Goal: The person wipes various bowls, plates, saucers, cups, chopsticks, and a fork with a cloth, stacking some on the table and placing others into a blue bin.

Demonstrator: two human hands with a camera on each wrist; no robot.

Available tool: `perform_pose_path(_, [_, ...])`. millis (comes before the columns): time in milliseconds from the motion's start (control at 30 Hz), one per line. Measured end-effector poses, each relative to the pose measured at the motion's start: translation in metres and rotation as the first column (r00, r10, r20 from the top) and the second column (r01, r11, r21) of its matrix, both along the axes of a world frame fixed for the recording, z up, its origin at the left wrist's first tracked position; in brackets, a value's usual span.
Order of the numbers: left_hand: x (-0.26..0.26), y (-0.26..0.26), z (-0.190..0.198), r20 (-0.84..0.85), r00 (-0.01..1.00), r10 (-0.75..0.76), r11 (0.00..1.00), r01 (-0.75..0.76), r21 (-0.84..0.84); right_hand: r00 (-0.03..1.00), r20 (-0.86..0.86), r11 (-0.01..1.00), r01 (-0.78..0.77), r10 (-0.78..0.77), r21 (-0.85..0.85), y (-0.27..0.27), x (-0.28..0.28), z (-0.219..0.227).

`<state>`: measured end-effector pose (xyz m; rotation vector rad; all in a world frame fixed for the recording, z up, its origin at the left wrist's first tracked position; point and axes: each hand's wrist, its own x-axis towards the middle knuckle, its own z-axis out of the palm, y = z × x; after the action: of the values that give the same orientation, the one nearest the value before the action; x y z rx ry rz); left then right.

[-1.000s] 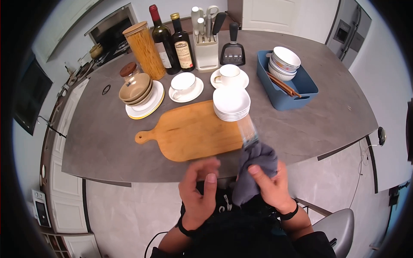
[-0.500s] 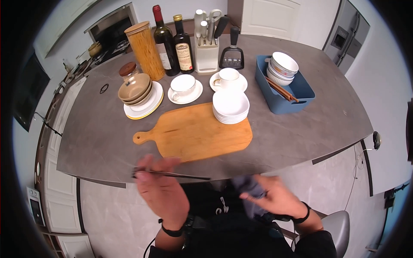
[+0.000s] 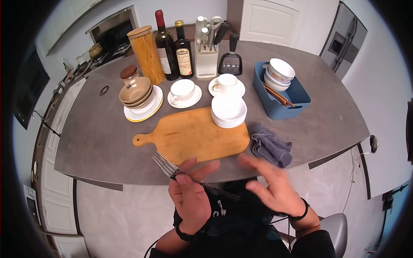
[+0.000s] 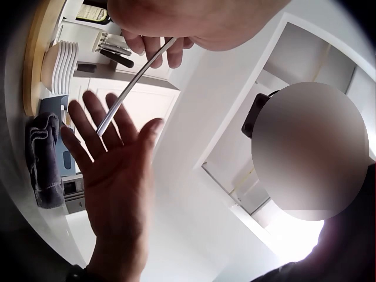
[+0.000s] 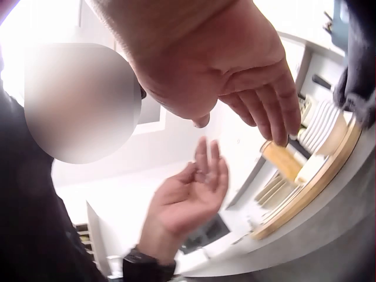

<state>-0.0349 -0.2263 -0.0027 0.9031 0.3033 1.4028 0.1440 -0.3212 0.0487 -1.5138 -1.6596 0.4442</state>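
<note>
My left hand [image 3: 191, 202] pinches a fork [image 3: 168, 168] between thumb and fingers, over the table's front edge. Its tines point up to the left and the dark-looking handle slants down to the right. In the left wrist view the fork's handle [image 4: 130, 88] shows as a shiny metal rod running towards the other palm. My right hand [image 3: 277, 191] is spread beside the handle's end and holds nothing. A crumpled grey cloth [image 3: 271, 146] lies on the table just beyond the right hand. The wooden cutting board [image 3: 193, 137] is in front of both hands.
Stacked white dishes [image 3: 229, 111] stand on the board's right corner. Behind are two cups on saucers, bottles [image 3: 184, 56], a pasta jar [image 3: 147, 56] and a knife block [image 3: 207, 62]. A blue bin [image 3: 282, 107] with bowls and chopsticks is right; brown bowls [image 3: 136, 92] on plates are left.
The fork has come into my left hand, which held nothing a second ago. My right hand has let go of the cloth, now lying right of the board.
</note>
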Motion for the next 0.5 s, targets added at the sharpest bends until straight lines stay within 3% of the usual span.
perform_pose_path(67, [0.003, -0.002, 0.0, -0.005, 1.0, -0.024, 1.0, 0.024, 0.011, 0.963, -0.255, 0.983, -0.126, 0.088, -0.133, -0.003, -0.017, 0.002])
perform_pose_path(167, [0.008, -0.002, 0.001, -0.029, 0.992, -0.124, 0.991, 0.125, 0.053, 0.925, -0.36, 0.957, -0.206, 0.122, -0.206, -0.003, -0.022, -0.005])
perform_pose_path(200, [0.008, -0.001, 0.001, -0.11, 0.985, -0.133, 0.988, 0.14, 0.059, 0.927, -0.355, 0.957, -0.205, 0.122, -0.207, -0.003, -0.02, -0.001])
perform_pose_path(300, [0.012, 0.004, 0.008, -0.253, 0.958, -0.134, 0.976, 0.172, 0.136, 0.973, -0.228, 0.974, -0.012, -0.04, -0.226, -0.001, -0.003, 0.017])
perform_pose_path(367, [0.011, 0.007, 0.01, -0.316, 0.941, -0.123, 0.959, 0.195, 0.206, 0.954, -0.157, 0.966, 0.25, -0.257, -0.062, 0.008, 0.019, 0.023])
perform_pose_path(400, [0.008, 0.01, 0.009, -0.335, 0.938, -0.087, 0.966, 0.161, 0.202, 0.929, 0.018, 0.929, 0.369, -0.368, -0.013, 0.016, 0.037, 0.033])
perform_pose_path(433, [0.004, 0.015, 0.007, -0.353, 0.934, -0.052, 0.971, 0.129, 0.199, 0.86, 0.185, 0.879, 0.474, -0.476, 0.058, 0.027, 0.055, 0.045])
perform_pose_path(467, [-0.001, 0.021, 0.002, -0.35, 0.935, -0.054, 0.97, 0.132, 0.203, 0.802, 0.219, 0.831, 0.545, -0.556, 0.114, 0.039, 0.069, 0.056])
perform_pose_path(500, [-0.006, 0.03, -0.006, -0.404, 0.914, 0.029, 0.975, 0.063, 0.213, 0.696, 0.394, 0.799, 0.536, -0.601, 0.273, 0.052, 0.096, 0.052])
